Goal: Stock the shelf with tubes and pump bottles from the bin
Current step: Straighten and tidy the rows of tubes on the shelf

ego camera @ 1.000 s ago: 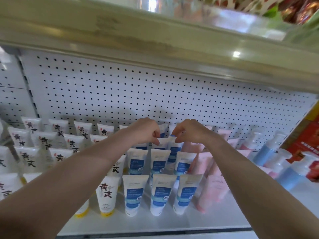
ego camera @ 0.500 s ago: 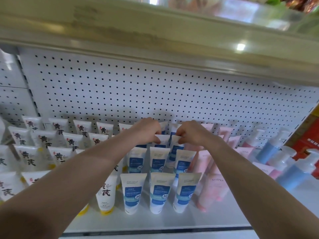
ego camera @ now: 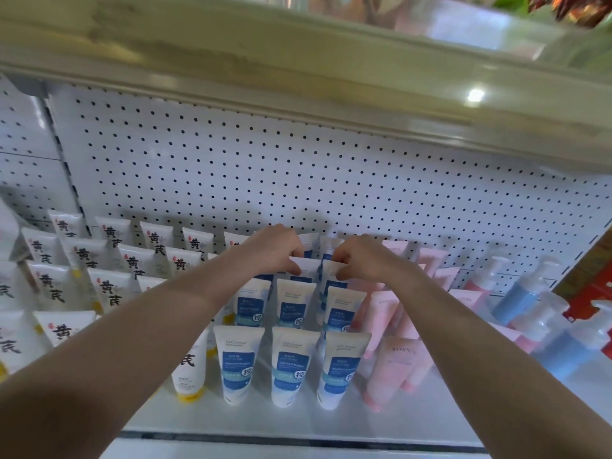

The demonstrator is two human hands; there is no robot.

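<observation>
Currently both arms are extended to the back of the blue-and-white rows on the shelf (ego camera: 298, 422). The top crimp of one blue-and-white tube (ego camera: 306, 268) is pinched by the left hand (ego camera: 273, 251), with the fingers (ego camera: 291, 260) curled narrow onto the flat seal. The crimp of the neighbouring tube (ego camera: 330, 271) is pinched the same way by the right hand (ego camera: 361, 260). Both tubes are stood cap-down near the pegboard (ego camera: 298, 180), behind two front rows of the same product. Yellow-capped tubes (ego camera: 109, 289) are ranked to the left, pink tubes (ego camera: 394, 366) to the right, and pump bottles (ego camera: 516, 299) further right. The bin is not seen.

The step is judged to be seating and straightening back-row tubes. Each tube should be held by the crimp only and lowered straight until the cap is flat on the shelf. Labels should be faced forward and lined up with the column ahead. Sideways pushes are best avoided: the tubes are packed close, so a domino fall is likely. One tube should be released at a time and checked for lean. Forearms should be kept lifted clear of the front rows.
</observation>
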